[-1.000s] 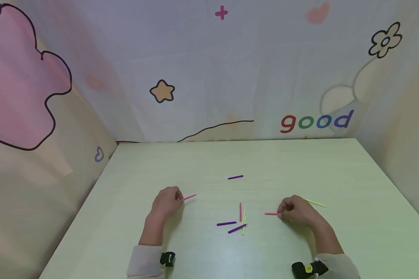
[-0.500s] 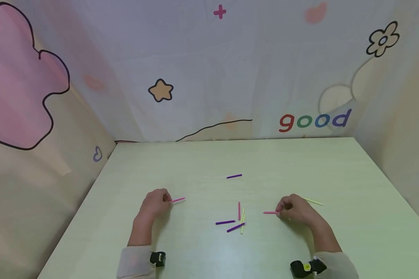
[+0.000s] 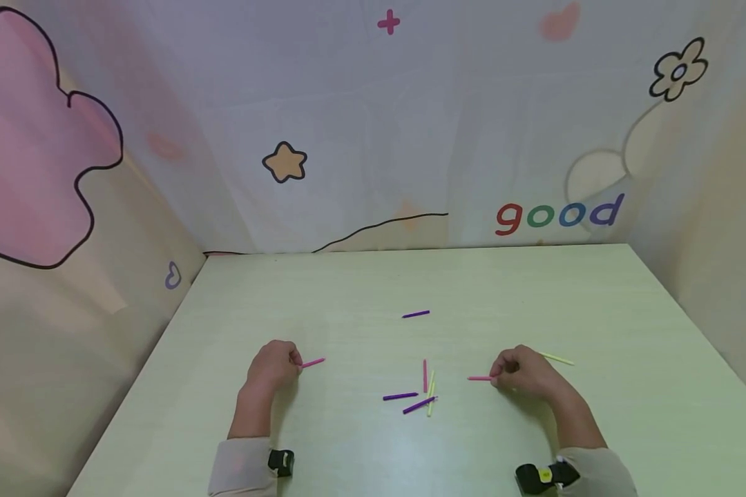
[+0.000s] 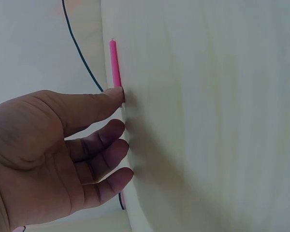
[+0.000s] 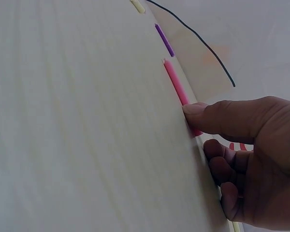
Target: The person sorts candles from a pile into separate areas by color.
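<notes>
My left hand (image 3: 275, 366) pinches a thin pink candle (image 3: 313, 362) by one end, low over the left side of the table. In the left wrist view that candle (image 4: 115, 65) shows a small wick at its far tip, and the thumb covers its near end. On the right, my right hand (image 3: 523, 373) grips another pink candle (image 3: 479, 378), which points left toward the middle. The right wrist view has the thumb over the lower part of this candle (image 5: 176, 82). Behind the right hand lies a yellow candle (image 3: 557, 359), partly hidden by it.
Between the hands lie a pink candle (image 3: 425, 376), a purple candle (image 3: 400, 396) and another purple candle (image 3: 419, 405) crossing yellow candles (image 3: 432, 386). Farther back is one more purple candle (image 3: 416, 314). A printed cloth (image 3: 360, 124) stands behind the table (image 3: 255, 290).
My left hand has moved left, away from the middle, with its pink candle, then slightly nearer to me. The right hand has stayed nearly still, holding its candle.
</notes>
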The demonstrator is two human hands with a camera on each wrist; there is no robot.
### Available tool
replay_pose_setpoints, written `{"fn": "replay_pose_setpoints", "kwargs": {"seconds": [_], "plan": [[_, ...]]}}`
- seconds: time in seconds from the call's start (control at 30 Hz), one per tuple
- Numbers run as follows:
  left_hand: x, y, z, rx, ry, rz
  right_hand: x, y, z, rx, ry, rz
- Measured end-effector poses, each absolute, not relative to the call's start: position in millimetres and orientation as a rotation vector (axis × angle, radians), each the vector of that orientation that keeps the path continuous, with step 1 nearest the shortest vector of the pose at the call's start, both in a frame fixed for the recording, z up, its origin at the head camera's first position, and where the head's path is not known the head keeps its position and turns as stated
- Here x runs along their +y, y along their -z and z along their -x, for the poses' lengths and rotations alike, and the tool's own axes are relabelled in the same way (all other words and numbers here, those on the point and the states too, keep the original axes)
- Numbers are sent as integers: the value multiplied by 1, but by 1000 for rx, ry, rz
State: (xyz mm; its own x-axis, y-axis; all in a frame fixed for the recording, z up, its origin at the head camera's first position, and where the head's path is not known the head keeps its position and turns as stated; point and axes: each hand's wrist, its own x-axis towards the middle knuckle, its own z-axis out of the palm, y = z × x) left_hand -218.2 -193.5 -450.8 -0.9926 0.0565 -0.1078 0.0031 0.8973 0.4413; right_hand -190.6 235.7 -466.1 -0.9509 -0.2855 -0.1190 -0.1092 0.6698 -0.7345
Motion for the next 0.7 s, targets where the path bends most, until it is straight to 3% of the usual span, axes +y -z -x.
{"fn": "replay_pose_setpoints", "kwargs": {"seconds": [0.7], "plan": [[-189,437,210,2923,-733,-76,235,466,190,2661,1146,295]]}}
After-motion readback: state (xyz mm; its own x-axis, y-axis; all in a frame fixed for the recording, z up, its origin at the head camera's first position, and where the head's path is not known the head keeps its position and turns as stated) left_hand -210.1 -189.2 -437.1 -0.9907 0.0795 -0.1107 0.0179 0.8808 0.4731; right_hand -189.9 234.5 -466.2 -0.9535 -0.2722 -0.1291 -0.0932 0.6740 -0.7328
